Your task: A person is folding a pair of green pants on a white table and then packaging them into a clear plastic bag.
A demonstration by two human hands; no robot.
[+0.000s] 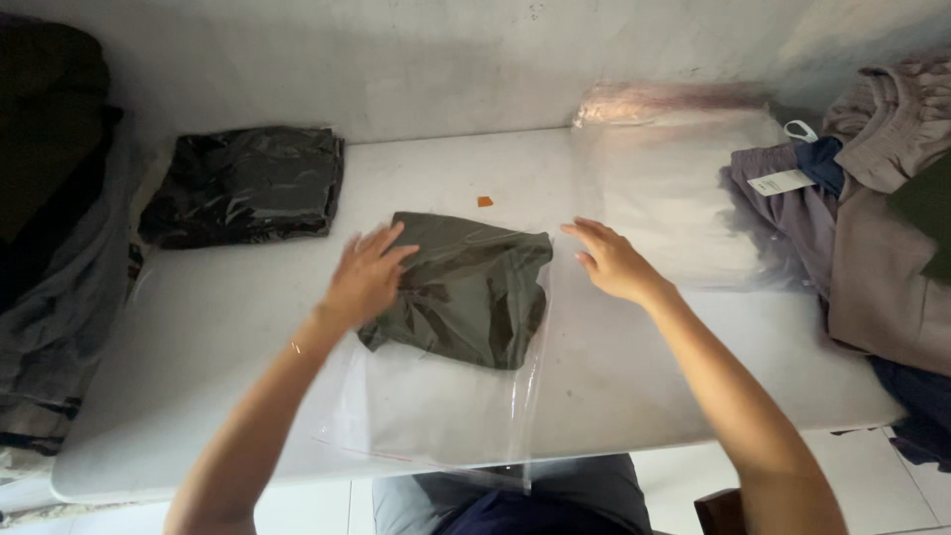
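- Nothing is gripped: left hand (365, 275) is laid flat, fingers spread, on the left edge of the folded olive garment (466, 287), pressed through the clear plastic bag (436, 416).
- Right hand (612, 262) is held open, palm down, fingers together, just beside the bag's right edge; contact with the table cannot be told.
- Garment is seated in the far end of the bag, near the middle of the white table (634, 376); the bag's open end is hung over the near table edge.
- A black bagged bundle (243, 184) is placed at far left, well apart.
- A stack of empty clear bags (674, 188) is laid at far right, next to a pile of loose clothes (882, 228).
- A small orange scrap (484, 201) is seen just beyond the garment.
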